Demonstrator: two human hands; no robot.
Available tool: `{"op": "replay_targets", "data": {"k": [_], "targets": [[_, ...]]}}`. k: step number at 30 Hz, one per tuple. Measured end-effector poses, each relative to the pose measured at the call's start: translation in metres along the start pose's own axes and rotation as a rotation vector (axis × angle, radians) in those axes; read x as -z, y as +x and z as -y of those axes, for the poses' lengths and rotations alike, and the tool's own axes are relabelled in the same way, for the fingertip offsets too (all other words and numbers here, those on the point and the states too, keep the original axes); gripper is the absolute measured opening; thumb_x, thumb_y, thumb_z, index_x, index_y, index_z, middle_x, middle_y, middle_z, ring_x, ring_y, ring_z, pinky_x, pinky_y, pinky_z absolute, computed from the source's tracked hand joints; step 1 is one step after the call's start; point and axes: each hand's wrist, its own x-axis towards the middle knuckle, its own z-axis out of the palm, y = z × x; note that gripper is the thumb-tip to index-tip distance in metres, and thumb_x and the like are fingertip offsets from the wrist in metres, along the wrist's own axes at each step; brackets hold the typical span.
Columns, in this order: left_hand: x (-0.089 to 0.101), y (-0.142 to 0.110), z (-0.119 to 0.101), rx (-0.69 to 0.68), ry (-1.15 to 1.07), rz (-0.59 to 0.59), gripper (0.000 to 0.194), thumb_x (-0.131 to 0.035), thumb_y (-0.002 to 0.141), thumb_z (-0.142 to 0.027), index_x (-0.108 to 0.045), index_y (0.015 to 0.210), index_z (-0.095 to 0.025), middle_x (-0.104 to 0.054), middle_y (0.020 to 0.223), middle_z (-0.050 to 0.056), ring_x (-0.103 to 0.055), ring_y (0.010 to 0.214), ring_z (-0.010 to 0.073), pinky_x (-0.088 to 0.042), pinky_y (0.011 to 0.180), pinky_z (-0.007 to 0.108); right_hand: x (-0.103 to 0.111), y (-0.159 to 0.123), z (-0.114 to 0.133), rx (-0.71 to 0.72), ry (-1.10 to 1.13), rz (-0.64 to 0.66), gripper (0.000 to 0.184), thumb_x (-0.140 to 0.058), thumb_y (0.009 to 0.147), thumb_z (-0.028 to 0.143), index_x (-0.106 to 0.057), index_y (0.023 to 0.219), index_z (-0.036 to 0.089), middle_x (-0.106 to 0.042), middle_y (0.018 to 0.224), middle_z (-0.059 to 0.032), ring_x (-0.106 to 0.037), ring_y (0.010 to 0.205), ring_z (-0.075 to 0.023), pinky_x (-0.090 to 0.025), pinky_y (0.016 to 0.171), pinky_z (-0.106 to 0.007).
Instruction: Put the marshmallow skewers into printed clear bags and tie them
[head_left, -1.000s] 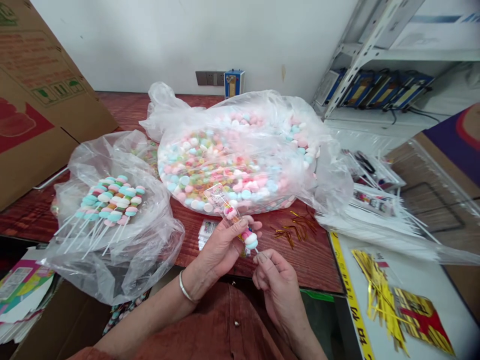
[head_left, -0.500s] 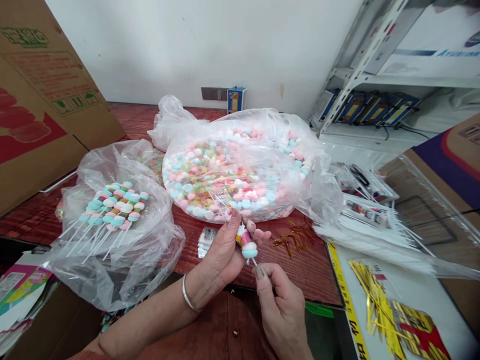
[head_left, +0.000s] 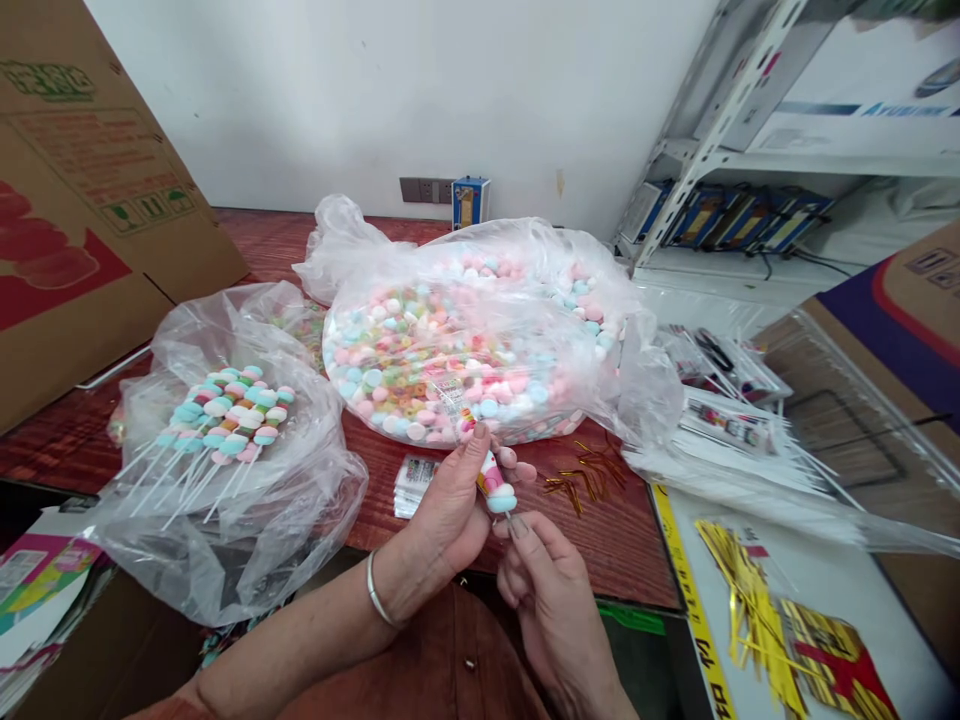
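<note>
In my left hand (head_left: 450, 500) is a small clear printed wrapper (head_left: 450, 397), with the fingers closed round it. Part of a marshmallow stick (head_left: 501, 498) sits in this wrapper, its pale pink and blue end showing below. My right hand (head_left: 544, 590) pinches the thin white stick just under the marshmallows. Behind both hands lies a big clear bag (head_left: 480, 320) full of pastel marshmallows and ring-shaped gummies. A stack of flat wrappers (head_left: 412, 485) rests beside my left hand. Gold twist ties (head_left: 581, 480) lie on the table to the right.
Finished-looking marshmallow sticks (head_left: 229, 410) lie on a plastic bag (head_left: 300, 540) at left. Cardboard boxes (head_left: 97, 200) stand left and right. White sticks (head_left: 735, 460) and a bundle of gold ties (head_left: 750, 610) are at right, below a metal shelf (head_left: 720, 150).
My right hand has moved slightly up and left along the stick, and its fingers have curled in more. The marshmallow end sits a little higher, closer to my left hand.
</note>
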Motion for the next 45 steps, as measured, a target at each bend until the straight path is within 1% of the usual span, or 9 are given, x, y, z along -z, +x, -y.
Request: {"op": "replay_targets", "data": {"k": [7,9,13,16,23,29,37,41,45], "targets": [[-0.002,0.001,0.002,0.018,-0.026,-0.035,0.035,-0.079,0.075,-0.044,-0.060,0.078,-0.015,-0.065,0.071,0.002,-0.069,0.070,0.0174,-0.057,0.076,0.034,0.016,0.006,-0.006,0.842,-0.988,-0.237,0.012,-0.060,0.091,0.024,-0.071,0.092,0.019,-0.062,0.067,-0.0036,-0.054,0.061,-0.0161,-0.040,0.061,-0.029],[-0.002,0.001,0.000,0.012,-0.046,-0.013,0.032,-0.078,0.077,-0.041,-0.060,0.079,-0.015,-0.064,0.071,0.001,-0.068,0.070,0.0164,-0.057,0.079,0.035,0.014,0.004,-0.004,0.684,-0.860,-0.179,0.016,-0.060,0.092,0.031,-0.070,0.094,0.019,-0.061,0.067,-0.0034,-0.053,0.059,-0.0157,-0.040,0.058,-0.028],[0.000,0.001,-0.004,-0.008,-0.052,0.091,0.029,-0.078,0.078,-0.038,-0.060,0.081,-0.015,-0.063,0.073,0.000,-0.066,0.068,0.0136,-0.055,0.083,0.034,0.009,-0.003,0.001,-0.089,-0.108,0.153,0.035,-0.051,0.095,0.051,-0.061,0.083,0.020,-0.033,0.047,0.0103,-0.022,0.036,-0.0069,-0.024,0.037,-0.021],[0.003,0.000,-0.004,0.003,-0.028,0.139,0.028,-0.077,0.079,-0.038,-0.061,0.082,-0.016,-0.063,0.074,-0.001,-0.064,0.067,0.0127,-0.055,0.084,0.034,0.008,-0.005,0.002,-0.289,0.223,0.250,0.032,-0.060,0.090,0.051,-0.059,0.081,0.020,-0.023,0.045,0.0144,-0.008,0.035,-0.0042,-0.017,0.036,-0.020],[0.001,0.000,-0.004,0.022,0.039,0.092,0.029,-0.079,0.076,-0.037,-0.061,0.079,-0.015,-0.063,0.073,-0.001,-0.065,0.068,0.0120,-0.050,0.072,0.024,0.011,0.001,-0.004,0.467,-0.782,-0.046,0.029,-0.052,0.097,0.030,-0.061,0.072,0.018,-0.057,0.062,0.0007,-0.047,0.056,-0.0115,-0.031,0.056,-0.026],[-0.001,-0.002,-0.002,0.011,0.068,0.082,0.030,-0.079,0.076,-0.039,-0.061,0.080,-0.015,-0.064,0.073,-0.001,-0.064,0.066,0.0118,-0.050,0.070,0.025,0.010,0.004,-0.009,1.029,-1.342,-0.253,0.029,-0.053,0.096,0.015,-0.060,0.068,0.018,-0.052,0.053,0.0017,-0.042,0.051,-0.0128,-0.026,0.058,-0.032],[0.013,-0.005,0.019,0.115,0.250,0.197,0.031,-0.070,0.083,-0.044,-0.062,0.076,-0.015,-0.065,0.070,0.002,-0.057,0.051,0.0106,-0.037,0.042,0.020,-0.001,0.014,-0.004,0.158,-0.284,-0.010,0.039,-0.051,0.096,0.046,-0.054,0.069,0.018,-0.039,0.059,0.0054,-0.031,0.050,-0.0088,-0.025,0.046,-0.022],[0.021,-0.004,0.021,0.136,0.302,0.208,0.028,-0.069,0.084,-0.042,-0.065,0.088,-0.015,-0.068,0.071,0.003,-0.053,0.047,0.0096,-0.038,0.043,0.021,0.003,0.017,-0.008,0.031,-0.010,-0.004,0.041,-0.059,0.089,0.052,-0.048,0.066,0.020,-0.026,0.055,0.0092,-0.019,0.048,-0.0071,-0.017,0.042,-0.021],[0.023,-0.004,0.018,0.050,0.255,0.173,0.027,-0.073,0.082,-0.036,-0.064,0.097,-0.015,-0.072,0.080,0.006,-0.063,0.070,0.0145,-0.045,0.060,0.022,0.012,0.009,-0.014,0.075,-0.230,0.010,0.032,-0.055,0.094,0.047,-0.062,0.083,0.017,-0.040,0.061,0.0054,-0.031,0.051,-0.0087,-0.027,0.045,-0.020]]}}
